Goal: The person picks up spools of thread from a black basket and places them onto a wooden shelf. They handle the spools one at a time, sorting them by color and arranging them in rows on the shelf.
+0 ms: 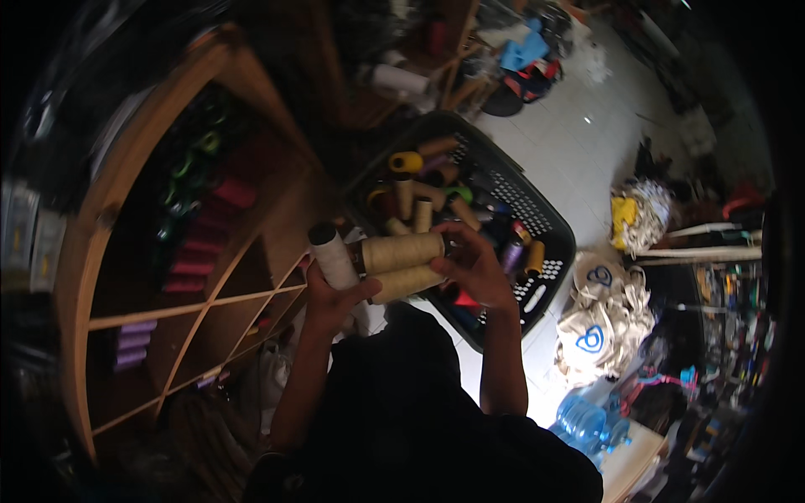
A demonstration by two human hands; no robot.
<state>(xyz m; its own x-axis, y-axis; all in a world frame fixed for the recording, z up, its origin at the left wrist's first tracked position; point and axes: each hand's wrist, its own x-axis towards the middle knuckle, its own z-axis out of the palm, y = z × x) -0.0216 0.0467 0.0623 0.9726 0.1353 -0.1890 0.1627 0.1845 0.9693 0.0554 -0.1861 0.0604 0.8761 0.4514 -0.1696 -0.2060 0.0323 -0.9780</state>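
Observation:
My left hand (329, 303) is closed round a white thread spool (334, 258), its thumb pressing against the end of the lower beige spool. Two beige thread spools, an upper one (402, 251) and a lower one (407, 283), lie side by side between my hands. The fingers of my right hand (474, 270) grip their right ends. Beneath and beyond my hands stands a dark plastic basket (530, 189) with perforated walls. It holds many loose spools, among them a yellow one (406, 162) and a purple one (511, 255).
A wooden cubby shelf (126, 180) on the left holds green, red (194, 245) and lilac spools (134, 345). Cream cloth bags (595, 323) lie on the tiled floor (574, 138) at right. Blue water bottles (580, 417) are at lower right.

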